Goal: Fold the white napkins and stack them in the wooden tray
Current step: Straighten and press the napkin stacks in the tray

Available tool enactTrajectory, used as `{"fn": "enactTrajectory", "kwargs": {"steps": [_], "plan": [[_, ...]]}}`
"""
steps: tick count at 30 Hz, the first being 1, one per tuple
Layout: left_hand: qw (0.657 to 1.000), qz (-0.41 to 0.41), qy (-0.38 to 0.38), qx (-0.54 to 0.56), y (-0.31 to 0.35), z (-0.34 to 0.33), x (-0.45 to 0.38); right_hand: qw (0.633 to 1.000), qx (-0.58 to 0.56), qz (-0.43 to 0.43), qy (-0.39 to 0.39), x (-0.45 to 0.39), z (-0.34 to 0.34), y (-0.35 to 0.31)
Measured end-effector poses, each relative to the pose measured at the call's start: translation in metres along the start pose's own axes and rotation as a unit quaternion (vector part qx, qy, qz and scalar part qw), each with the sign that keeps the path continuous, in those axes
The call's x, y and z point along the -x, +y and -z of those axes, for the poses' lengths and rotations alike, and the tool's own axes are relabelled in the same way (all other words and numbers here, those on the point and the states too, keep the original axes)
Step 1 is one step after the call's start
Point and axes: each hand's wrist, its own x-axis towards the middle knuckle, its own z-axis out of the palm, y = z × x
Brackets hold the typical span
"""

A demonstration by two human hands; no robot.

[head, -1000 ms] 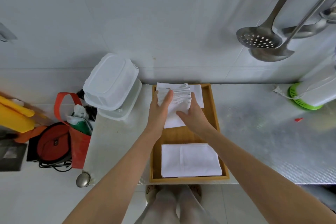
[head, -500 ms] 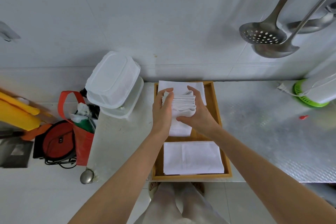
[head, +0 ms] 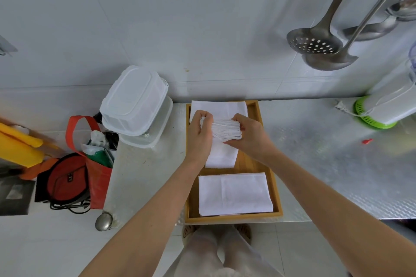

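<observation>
White tiled wall (head: 171, 24) fills the top of the head view, with a slotted spoon (head: 314, 41) and a ladle (head: 331, 60) hanging at upper right. Below it a steel counter (head: 333, 164) runs left to right. A stack of clear plastic containers (head: 135, 105) sits at its left end, and an appliance with a green base (head: 373, 117) at far right. A red bag (head: 90, 164) sits on the floor to the left.

Wooden tray (head: 275, 191) sits on the counter dead ahead, long axis running away from the person. Near half holds a flat folded stack (head: 234, 194), long axis left-right. Far end holds another flat napkin (head: 219, 108) against the back rim.

Key relation: the bundle of napkins (head: 227, 132) is held above the tray's far half, with a loose layer hanging down toward the person. The bundle's edges run left-right between the hands. Left hand (head: 200, 139) grips its left end, fingers curled over the top. Right hand (head: 249, 135) grips the right end, thumb under and fingers wrapped. Both are equally near, with neither arm leading.

Judgement: the bundle is being squared or sorted midair and is not yet set down. Bare wood between the two flat stacks is directly beneath it, so the drop is straight down. The risk is the dangling layer folding under crooked.
</observation>
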Motion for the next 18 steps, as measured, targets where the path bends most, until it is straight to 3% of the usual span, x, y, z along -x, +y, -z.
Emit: {"fn": "enactTrajectory", "kwargs": {"steps": [5,10,14,18], "plan": [[0.999,-0.009,-0.034,-0.024,-0.004,0.001,-0.007,0.999,0.046,0.023,-0.013,-0.001,0.005,-0.003],[0.994,0.027,-0.097,0.041,-0.001,0.009,-0.011,0.997,0.071,0.009,-0.007,-0.009,0.01,-0.006],[0.98,0.051,-0.193,-0.012,-0.003,0.028,-0.02,0.993,-0.086,-0.08,0.022,-0.017,0.023,-0.017],[0.962,0.086,-0.226,-0.129,0.0,0.037,-0.025,0.943,-0.263,-0.193,0.066,-0.027,0.039,-0.027]]}}
